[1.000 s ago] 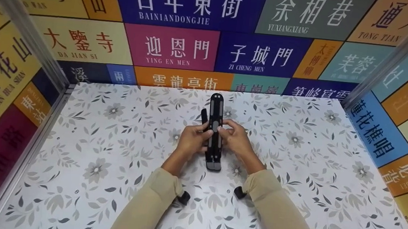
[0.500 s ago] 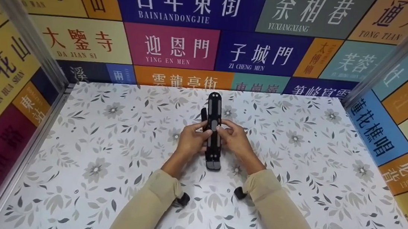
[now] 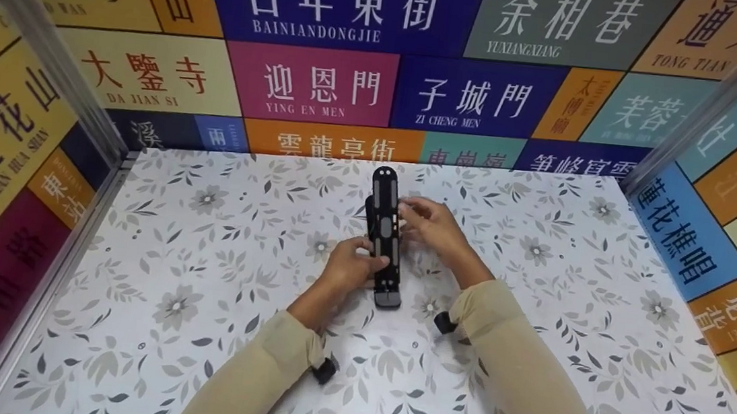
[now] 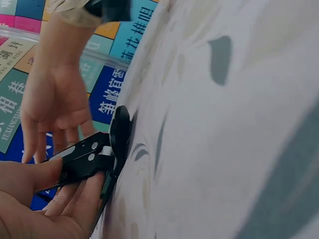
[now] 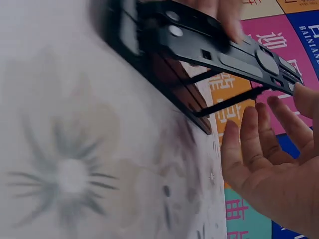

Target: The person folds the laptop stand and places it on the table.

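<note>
A black folding laptop stand [image 3: 381, 225] with grey pads stands in the middle of the table, long side pointing away from me. The right wrist view shows its upper bar [image 5: 234, 59] raised at an angle over the base, with a thin strut [image 5: 229, 102] between them. My left hand [image 3: 351, 265] pinches the bar near its closer end, thumb on top and fingers beneath. At the right edge, farther up, is my right hand [image 3: 437, 227]. Its thumb is right at the bar's edge, and its other fingers [image 5: 251, 134] are spread loosely below, apart from the strut.
A floral white cloth [image 3: 176, 307] covers the table. Colourful panels with printed characters [image 3: 309, 85] rise at the back and both sides, with metal posts [image 3: 62, 49] at the corners. A black strap piece [image 3: 445, 322] sits on each sleeve's cuff.
My left hand has slid down the bar towards its near end. My right hand has moved from the middle to farther up the right edge. The stand's far end has swung slightly left.
</note>
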`<state>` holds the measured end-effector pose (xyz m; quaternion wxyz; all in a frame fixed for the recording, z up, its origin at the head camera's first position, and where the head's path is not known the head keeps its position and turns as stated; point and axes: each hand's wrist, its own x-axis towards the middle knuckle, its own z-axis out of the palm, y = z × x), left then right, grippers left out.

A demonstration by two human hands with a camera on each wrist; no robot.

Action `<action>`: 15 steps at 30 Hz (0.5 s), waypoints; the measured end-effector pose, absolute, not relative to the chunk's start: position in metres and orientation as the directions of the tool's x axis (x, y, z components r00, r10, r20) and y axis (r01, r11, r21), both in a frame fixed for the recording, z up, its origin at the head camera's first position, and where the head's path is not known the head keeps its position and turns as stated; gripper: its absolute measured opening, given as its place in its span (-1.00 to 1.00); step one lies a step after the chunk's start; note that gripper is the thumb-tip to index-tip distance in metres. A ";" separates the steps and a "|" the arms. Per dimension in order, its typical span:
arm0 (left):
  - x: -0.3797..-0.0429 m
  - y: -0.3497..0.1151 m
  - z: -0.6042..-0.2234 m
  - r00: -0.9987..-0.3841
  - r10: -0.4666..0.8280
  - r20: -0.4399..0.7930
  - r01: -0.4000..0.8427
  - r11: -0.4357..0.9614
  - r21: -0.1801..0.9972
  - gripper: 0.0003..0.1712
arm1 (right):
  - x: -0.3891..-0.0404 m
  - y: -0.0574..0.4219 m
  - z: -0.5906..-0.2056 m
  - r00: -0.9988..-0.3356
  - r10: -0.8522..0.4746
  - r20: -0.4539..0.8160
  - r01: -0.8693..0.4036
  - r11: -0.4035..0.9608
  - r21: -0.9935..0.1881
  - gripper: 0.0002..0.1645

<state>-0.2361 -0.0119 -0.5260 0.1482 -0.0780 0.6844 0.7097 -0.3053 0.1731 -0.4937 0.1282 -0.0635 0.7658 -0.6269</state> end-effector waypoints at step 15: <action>-0.232 -0.012 -0.531 -0.929 0.133 -0.346 -0.346 0.023 0.938 -0.76 | -0.354 0.153 -0.478 -0.958 -0.286 0.015 -0.017 0.005 -1.000 -0.45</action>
